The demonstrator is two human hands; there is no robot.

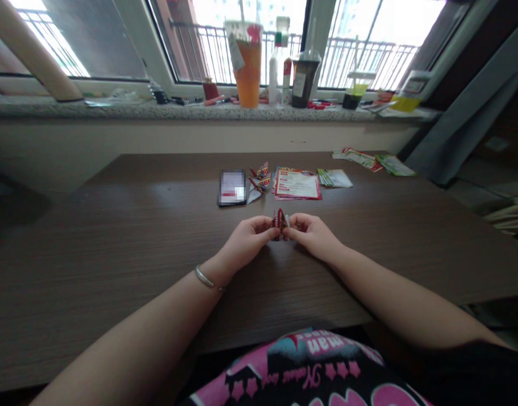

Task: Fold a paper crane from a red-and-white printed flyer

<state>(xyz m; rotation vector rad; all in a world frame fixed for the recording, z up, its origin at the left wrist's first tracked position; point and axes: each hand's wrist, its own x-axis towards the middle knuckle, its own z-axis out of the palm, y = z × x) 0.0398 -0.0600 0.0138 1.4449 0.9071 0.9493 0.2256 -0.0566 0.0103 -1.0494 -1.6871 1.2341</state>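
Closest to the camera, a black shirt [310,369] with pink print, table edge just past it. Two bare forearms reach over the dark wood-grain table [115,242], silver bangle [203,277] on the left wrist. Left hand [251,241] and right hand [317,235] both pinched narrow, thumb to fingers, on one small red folded paper piece [281,219]. Piece sits directly between the fingertips, left hand on its left side, right hand on its right; neither hand nearer, both touching. Pointed end faces away from the person; its longer direction appears to run away from the body, across the line joining the hands. Can't tell whether its underside meets the table.

Beyond the hands, left to right: dark-edged device [232,189] with screen blurred out, more folded paper [261,179], red-bordered printed sheets [298,184], greenish packets [334,178]. Far right, more flat packets [394,165].

Behind: speckled stone sill [178,113], cluttered, with tall orange drink [248,73], clear bottles [276,76], dark drink cup [304,82]. Bright window, railing [191,48] outside, grey curtain [466,110] at right.
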